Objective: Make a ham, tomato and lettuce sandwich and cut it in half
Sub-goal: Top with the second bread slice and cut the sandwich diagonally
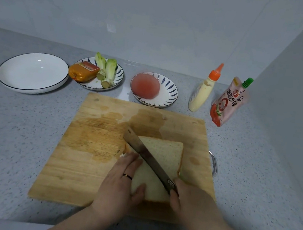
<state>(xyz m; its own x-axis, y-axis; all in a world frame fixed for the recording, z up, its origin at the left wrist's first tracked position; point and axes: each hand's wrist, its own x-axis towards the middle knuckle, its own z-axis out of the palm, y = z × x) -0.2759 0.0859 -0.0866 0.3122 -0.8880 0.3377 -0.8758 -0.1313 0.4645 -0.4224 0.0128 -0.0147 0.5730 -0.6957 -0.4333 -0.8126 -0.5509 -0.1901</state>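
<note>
Fingers [132, 160] of the left hand [121, 183] lie flat, pressing one sandwich [165, 153] on one cutting board [85, 164]. The right hand [190, 199] grips one knife [148, 155], its blade diagonal across the bread and seemingly cutting in. Behind stand three plates [32, 76] [120, 72] [169, 94] and two sauce containers [202, 92] [228, 102].

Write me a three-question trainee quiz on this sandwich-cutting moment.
1. True or false: the knife lies diagonally across the sandwich.
2. What lies on the plate beside the orange-capped squeeze bottle? A) egg B) halved tomato C) cheese
3. What does the left hand rest on?
Key: 1 true; 2 B; 3 the sandwich.
</note>
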